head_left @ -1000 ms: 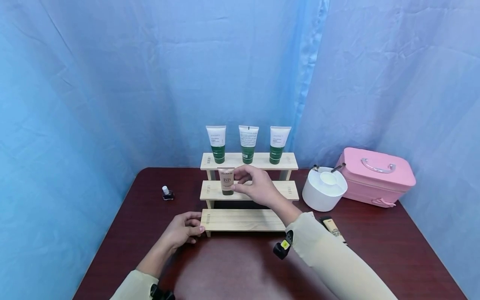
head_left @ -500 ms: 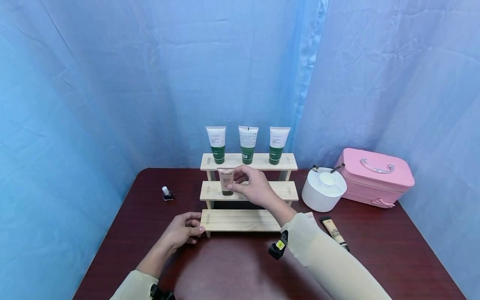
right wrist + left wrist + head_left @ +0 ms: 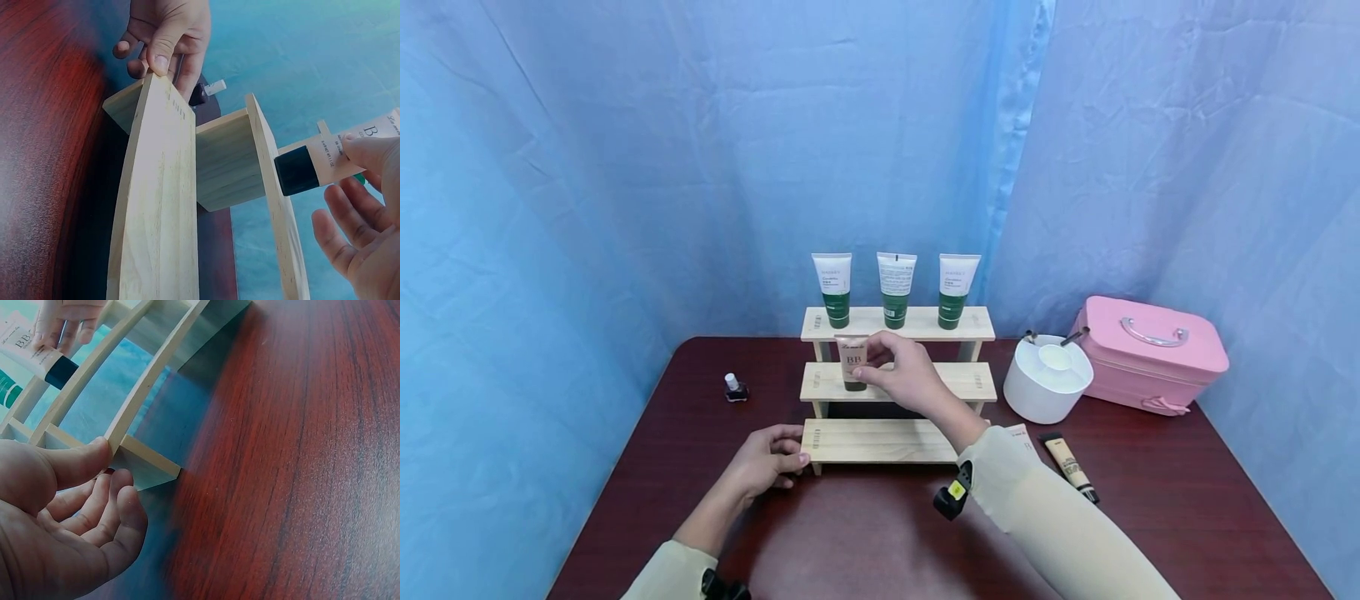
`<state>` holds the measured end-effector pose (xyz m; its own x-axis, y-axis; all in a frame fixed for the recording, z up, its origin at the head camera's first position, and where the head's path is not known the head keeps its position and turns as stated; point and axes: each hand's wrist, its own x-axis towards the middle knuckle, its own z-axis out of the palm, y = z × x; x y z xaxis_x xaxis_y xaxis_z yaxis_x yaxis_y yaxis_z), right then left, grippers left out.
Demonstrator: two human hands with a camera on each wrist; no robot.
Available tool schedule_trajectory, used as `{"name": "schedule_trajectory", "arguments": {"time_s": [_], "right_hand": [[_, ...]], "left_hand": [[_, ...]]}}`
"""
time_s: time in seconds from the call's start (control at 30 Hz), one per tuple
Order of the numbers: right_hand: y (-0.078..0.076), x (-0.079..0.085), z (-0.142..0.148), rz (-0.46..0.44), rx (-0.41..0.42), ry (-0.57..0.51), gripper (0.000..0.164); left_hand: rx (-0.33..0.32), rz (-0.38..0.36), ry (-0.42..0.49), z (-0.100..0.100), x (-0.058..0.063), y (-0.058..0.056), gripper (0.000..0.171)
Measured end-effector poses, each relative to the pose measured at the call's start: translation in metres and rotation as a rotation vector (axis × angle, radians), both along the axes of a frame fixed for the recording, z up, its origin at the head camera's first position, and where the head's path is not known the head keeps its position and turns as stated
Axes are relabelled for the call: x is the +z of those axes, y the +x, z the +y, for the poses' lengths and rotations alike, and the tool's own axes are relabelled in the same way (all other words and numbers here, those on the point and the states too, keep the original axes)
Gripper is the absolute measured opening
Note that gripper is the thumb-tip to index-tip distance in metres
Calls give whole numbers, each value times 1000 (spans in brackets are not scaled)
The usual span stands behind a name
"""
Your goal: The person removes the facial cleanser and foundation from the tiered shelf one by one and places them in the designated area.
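My right hand (image 3: 906, 372) pinches a small beige BB cream tube (image 3: 852, 357) between thumb and forefinger. The tube stands cap down at the left end of the middle step of a three-step wooden stand (image 3: 880, 440); its dark cap (image 3: 296, 170) is right at that step's board in the right wrist view. With thumb on top and fingers below, my left hand (image 3: 767, 461) grips the left end of the lowest step (image 3: 116, 428). Three white and green tubes (image 3: 896, 287) stand in a row on the top step.
Left of the stand is a small dark bottle with a white cap (image 3: 735, 387). On the right are a white round container (image 3: 1047, 392), a pink case (image 3: 1150, 350) and a yellowish tube (image 3: 1070, 467). A pale tube (image 3: 1022, 439) lies partly behind the right sleeve.
My right wrist and forearm have shifted slightly left, uncovering more of the tubes lying on the right. The BB cream tube and my left hand have stayed in place.
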<state>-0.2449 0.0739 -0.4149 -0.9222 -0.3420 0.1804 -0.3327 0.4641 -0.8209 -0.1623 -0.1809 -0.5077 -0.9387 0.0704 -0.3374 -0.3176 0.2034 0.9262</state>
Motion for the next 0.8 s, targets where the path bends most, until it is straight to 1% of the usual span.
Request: {"name": "schedule_trajectory", "arguments": {"time_s": [0.2,0.57,0.8], "right_hand": [[0,0,0,10,0,8,24],[1,-1,0,3,0,10,22],[5,1,7,0,-3,-10,23]], "left_hand": [[-2,2,3,0,1,0,49],[-16,16,21,-1,-3,0,50],[-27,25,30,-1,-3,1,51]]}}
